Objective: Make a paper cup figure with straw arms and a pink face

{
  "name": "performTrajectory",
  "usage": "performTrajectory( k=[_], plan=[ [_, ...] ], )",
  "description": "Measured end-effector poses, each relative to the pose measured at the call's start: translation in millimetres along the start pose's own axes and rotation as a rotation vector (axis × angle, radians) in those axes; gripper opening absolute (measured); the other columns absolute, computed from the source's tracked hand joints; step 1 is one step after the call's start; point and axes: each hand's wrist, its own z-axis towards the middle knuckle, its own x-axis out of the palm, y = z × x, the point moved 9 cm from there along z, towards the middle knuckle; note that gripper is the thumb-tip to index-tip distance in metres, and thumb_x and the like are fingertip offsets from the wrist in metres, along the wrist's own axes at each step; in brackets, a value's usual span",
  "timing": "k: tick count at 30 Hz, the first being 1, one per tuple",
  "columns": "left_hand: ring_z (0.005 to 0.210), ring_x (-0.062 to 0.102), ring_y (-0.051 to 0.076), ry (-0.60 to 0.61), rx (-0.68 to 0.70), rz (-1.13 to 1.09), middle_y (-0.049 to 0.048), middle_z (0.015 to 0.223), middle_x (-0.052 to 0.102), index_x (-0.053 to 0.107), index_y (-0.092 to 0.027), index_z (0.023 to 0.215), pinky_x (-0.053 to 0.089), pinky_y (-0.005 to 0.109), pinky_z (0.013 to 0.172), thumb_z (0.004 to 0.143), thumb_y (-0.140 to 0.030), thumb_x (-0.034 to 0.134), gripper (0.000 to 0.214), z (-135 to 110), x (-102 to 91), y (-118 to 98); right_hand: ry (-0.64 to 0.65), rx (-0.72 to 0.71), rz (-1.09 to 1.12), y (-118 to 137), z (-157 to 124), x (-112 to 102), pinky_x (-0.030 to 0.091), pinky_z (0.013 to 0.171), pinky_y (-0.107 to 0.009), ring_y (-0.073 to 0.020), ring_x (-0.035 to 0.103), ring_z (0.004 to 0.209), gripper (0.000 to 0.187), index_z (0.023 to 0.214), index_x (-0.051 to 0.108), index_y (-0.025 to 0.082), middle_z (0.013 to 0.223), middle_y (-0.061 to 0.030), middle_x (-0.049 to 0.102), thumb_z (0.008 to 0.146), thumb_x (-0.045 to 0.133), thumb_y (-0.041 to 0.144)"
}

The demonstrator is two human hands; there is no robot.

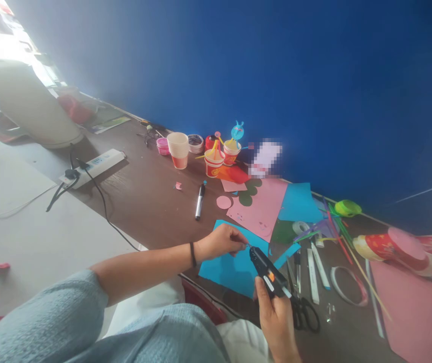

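Observation:
My right hand (276, 322) is wrapped round a black glue gun (266, 272), whose glue stick pokes out at the back. The gun's nozzle points up and left, towards my left hand (223, 239). Thumb and fingers of that hand are pinched together right at the nozzle tip; what they hold, if anything, is too small to make out. Beneath both lies a sheet of blue paper (227, 275). A pair of black-handled scissors (306, 313) rests just right of my right hand, partly hidden by it.
Pink paper (264, 201), a black marker (199, 201) and stacked paper cups (178, 151) lie beyond my hands. Decorated cups (214, 162) stand by the blue wall. Pipe cleaners (338, 237) and a tape roll (348, 287) are at right. A power strip (95, 166) with cords sits left.

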Motion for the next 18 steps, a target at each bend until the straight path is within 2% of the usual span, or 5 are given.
performTrajectory(
  k=[8, 12, 18],
  plan=[
    [0.052, 0.053, 0.008, 0.015, 0.034, 0.012, -0.0011, 0.059, 0.058, 0.069, -0.011, 0.083, 0.046, 0.021, 0.051, 0.069, -0.024, 0.063, 0.02, 1.5, 0.2, 3.1, -0.016, 0.006, -0.012, 5.4, 0.9, -2.5, 0.044, 0.059, -0.028, -0.0157, 0.053, 0.052, 0.036, 0.056, 0.055, 0.022, 0.052, 0.0006, 0.055, 0.083, 0.053, 0.046],
    [0.051, 0.052, 0.008, 0.011, 0.015, 0.01, -0.0009, 0.06, 0.059, 0.069, -0.011, 0.083, 0.046, 0.021, 0.051, 0.069, -0.024, 0.063, 0.02, 1.2, 0.4, 3.0, -0.073, 0.069, 0.041, 3.8, -0.3, -5.4, 0.043, 0.052, -0.027, -0.0162, 0.053, 0.05, 0.037, 0.06, 0.057, 0.021, 0.05, 0.0009, 0.053, 0.081, 0.053, 0.051],
    [0.051, 0.053, 0.008, 0.008, 0.004, -0.006, -0.0015, 0.058, 0.057, 0.068, -0.011, 0.081, 0.046, 0.021, 0.051, 0.068, -0.023, 0.063, 0.018, 0.3, 0.8, 1.2, -0.042, 0.089, 0.057, 3.6, -0.6, -4.1, 0.044, 0.051, -0.026, -0.0163, 0.054, 0.051, 0.034, 0.065, 0.058, 0.021, 0.052, 0.0001, 0.055, 0.082, 0.053, 0.05]
  ],
)
